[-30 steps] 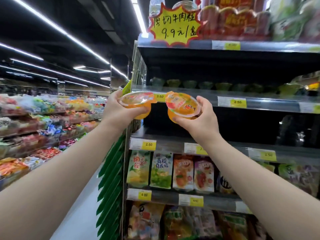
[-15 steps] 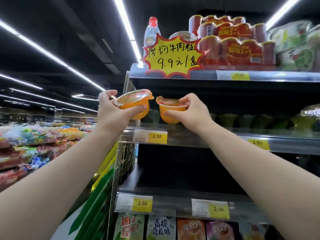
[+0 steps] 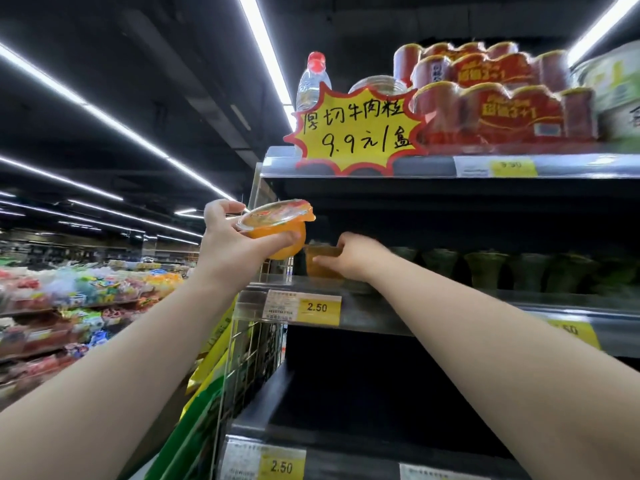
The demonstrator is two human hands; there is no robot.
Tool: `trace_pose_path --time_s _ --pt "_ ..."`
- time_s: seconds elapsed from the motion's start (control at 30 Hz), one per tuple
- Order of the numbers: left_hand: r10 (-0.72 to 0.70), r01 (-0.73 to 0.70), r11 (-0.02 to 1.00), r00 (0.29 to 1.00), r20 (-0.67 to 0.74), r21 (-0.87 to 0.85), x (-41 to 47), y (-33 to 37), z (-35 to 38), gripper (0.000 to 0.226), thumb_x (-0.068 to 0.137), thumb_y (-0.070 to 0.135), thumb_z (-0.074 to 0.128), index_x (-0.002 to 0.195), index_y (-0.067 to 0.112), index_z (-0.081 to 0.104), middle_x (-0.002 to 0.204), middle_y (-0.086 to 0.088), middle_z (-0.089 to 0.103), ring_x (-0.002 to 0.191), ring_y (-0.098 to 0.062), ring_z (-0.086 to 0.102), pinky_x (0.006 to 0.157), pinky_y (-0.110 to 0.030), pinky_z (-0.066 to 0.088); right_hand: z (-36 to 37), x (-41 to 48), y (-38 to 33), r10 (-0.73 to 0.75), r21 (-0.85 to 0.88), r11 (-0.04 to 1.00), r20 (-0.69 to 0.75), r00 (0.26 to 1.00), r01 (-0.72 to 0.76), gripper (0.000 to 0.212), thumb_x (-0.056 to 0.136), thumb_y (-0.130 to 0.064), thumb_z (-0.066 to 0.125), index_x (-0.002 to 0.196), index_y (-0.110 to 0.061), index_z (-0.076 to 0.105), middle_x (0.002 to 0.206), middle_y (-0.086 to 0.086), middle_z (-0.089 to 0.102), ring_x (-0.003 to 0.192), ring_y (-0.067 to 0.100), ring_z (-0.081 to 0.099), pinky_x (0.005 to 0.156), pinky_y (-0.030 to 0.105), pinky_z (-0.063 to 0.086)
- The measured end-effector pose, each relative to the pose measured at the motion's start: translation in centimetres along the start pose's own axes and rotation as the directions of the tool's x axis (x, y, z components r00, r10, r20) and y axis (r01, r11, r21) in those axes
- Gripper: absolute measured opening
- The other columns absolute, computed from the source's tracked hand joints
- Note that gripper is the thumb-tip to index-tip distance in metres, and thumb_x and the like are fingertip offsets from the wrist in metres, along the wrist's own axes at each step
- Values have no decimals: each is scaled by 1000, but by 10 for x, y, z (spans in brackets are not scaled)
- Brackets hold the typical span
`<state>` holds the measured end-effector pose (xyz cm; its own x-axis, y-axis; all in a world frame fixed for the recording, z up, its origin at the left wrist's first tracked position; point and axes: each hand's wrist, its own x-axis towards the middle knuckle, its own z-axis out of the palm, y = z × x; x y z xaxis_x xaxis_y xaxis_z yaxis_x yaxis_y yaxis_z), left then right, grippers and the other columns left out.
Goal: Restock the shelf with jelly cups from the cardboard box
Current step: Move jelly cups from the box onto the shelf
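Note:
My left hand (image 3: 230, 242) holds an orange jelly cup (image 3: 277, 225) with a clear film lid, raised just outside the left end of the shelf (image 3: 363, 308). My right hand (image 3: 353, 256) reaches into that shelf and grips a second orange jelly cup (image 3: 320, 261), which sits on the shelf board at its left end. A row of green jelly cups (image 3: 485, 271) stands on the same shelf to the right. The cardboard box is out of view.
Above is a top shelf with red can multipacks (image 3: 495, 102), a bottle (image 3: 313, 81) and a yellow starburst price sign (image 3: 356, 129). The shelf below (image 3: 346, 427) is dark. A wire end panel (image 3: 249, 368) flanks the left side. Snack shelves (image 3: 76, 306) line the far left aisle.
My right hand has moved forward and down, setting its cup onto the shelf's left end. The left hand stays raised with its cup. The view has tilted upward.

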<state>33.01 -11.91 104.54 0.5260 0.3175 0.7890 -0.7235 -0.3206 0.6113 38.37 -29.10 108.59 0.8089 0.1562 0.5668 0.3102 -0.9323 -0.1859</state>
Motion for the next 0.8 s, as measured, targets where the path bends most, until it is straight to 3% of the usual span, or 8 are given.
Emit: trace_pose_path --time_s 0.17,0.27,0.37,0.47,0.57,0.63,0.73,0.8 --pt "-11 10 1000 999 47 21 2 4 2 78 64 32 87 119 27 33 115 -1 55 92 -8 56 66 -19 44 1 -1 -1 32 20 999 81 996 -33 72 93 -57 48 147 -13 33 148 10 41 131 29 43 104 37 39" --pt "-50 49 999 995 89 18 6 7 4 80 62 36 87 121 29 33 116 -4 55 97 -16 58 71 -25 48 -8 -20 10 -30 -14 1000 -184 982 28 55 96 -52 43 138 -17 45 130 6 58 117 26 53 97 41 46" --pt "-79 81 997 985 154 -3 7 13 12 88 54 47 85 124 29 34 115 -5 55 101 -22 60 85 -36 53 -18 -39 18 -147 386 891 -256 956 240 46 92 -47 56 129 -19 57 120 -6 62 107 10 56 83 23 48" --pt "-61 70 997 978 201 -38 9 19 25 93 49 55 79 126 28 34 121 -5 54 107 -24 59 85 -35 54 -27 -51 18 -187 661 712 -150 971 239 35 82 -43 70 110 -22 65 105 -13 66 96 2 61 72 12 46" --pt "-39 55 996 973 229 -64 13 21 36 99 51 56 76 134 25 34 126 -4 51 113 -22 54 80 -28 51 -26 -51 20 -154 723 660 -135 979 203 37 77 -39 76 107 -20 65 100 -12 67 92 3 62 74 15 50" --pt "-17 41 996 960 278 -82 15 21 40 102 55 53 76 141 25 30 126 -1 48 115 -18 51 80 -27 50 -24 -51 21 -133 733 651 -147 980 199 37 76 -39 77 106 -22 64 97 -13 66 90 3 62 67 12 48" --pt "-35 84 987 944 328 -139 22 15 39 107 59 54 75 148 26 22 130 0 46 119 -19 51 92 -36 52 -19 -48 23 -76 717 671 -185 980 188 43 74 -43 77 106 -23 58 94 -15 62 88 2 58 66 14 45" --pt "-58 108 981 958 283 -164 26 6 35 103 64 58 73 148 23 24 135 -4 49 119 -21 55 97 -42 50 -17 -43 22 -6 721 670 -233 973 177 41 74 -43 78 104 -25 56 90 -15 59 87 3 56 69 17 45"
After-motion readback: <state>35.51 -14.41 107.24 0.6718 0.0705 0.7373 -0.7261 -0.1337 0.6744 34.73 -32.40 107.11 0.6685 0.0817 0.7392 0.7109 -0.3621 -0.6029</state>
